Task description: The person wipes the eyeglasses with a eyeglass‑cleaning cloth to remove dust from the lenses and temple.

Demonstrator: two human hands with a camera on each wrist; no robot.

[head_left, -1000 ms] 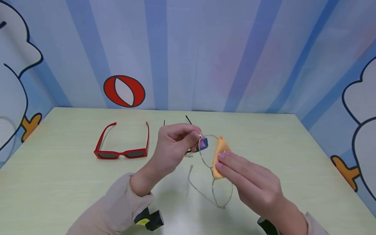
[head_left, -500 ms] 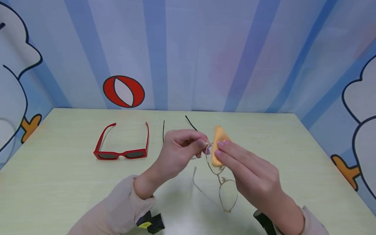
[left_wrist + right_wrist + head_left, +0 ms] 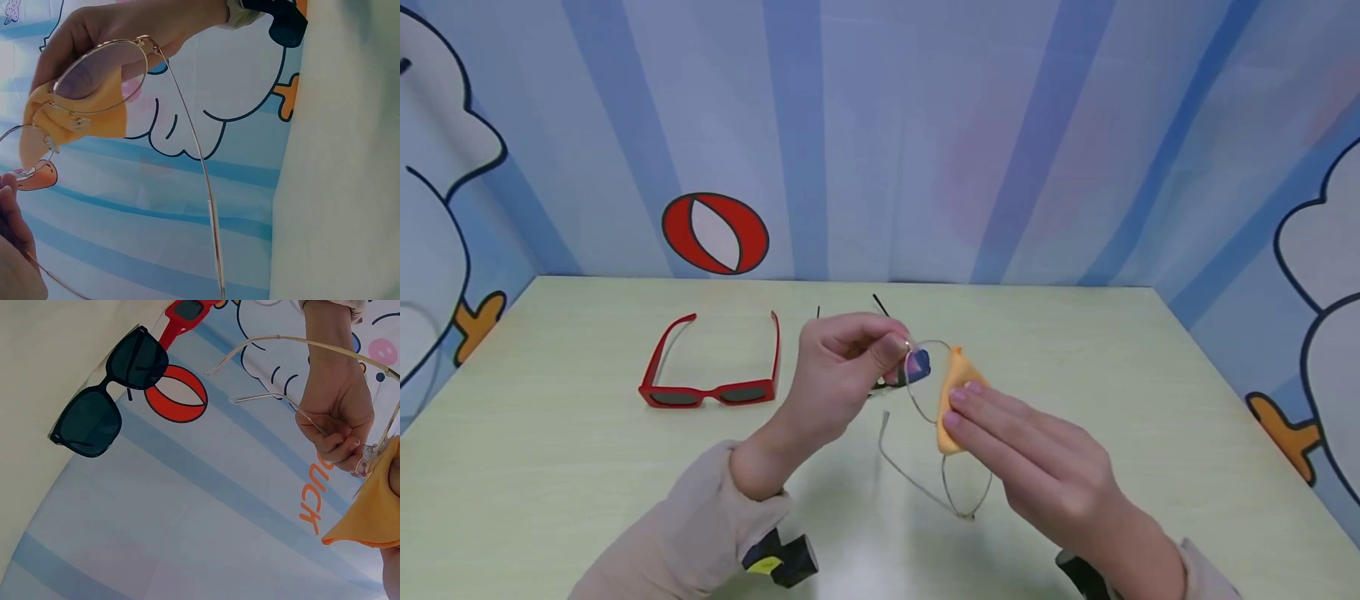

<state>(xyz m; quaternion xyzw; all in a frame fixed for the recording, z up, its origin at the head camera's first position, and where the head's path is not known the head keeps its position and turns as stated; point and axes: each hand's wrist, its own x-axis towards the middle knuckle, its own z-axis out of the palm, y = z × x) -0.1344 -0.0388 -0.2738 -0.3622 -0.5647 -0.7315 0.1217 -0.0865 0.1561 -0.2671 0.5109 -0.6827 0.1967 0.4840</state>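
Observation:
In the head view, my left hand (image 3: pixel 835 375) pinches thin gold wire-rimmed eyeglasses (image 3: pixel 968 483) at the outer end of one rim. The glasses hang tilted, one lens above the other. My right hand (image 3: pixel 1060 462), fingers fairly straight, holds a folded orange-yellow cloth (image 3: pixel 953 412) against the frame near the bridge. From the left wrist, the cloth (image 3: pixel 106 115) shows behind a round rim, with a right-hand finger visible through the lens. One temple (image 3: pixel 195 140) extends away from that rim. The right thumb is hidden in the head view.
Red sunglasses (image 3: pixel 707 393) lie unfolded at the left of the pale table (image 3: pixel 587 467). Black sunglasses (image 3: pixel 90 422) rest behind my left hand, mostly hidden in the head view. A blue striped backdrop (image 3: pixel 865 142) stands behind the table.
Half a second ago the cloth was higher on the upper lens; now it is down by the bridge. My left hand and the glasses have shifted slightly up and left.

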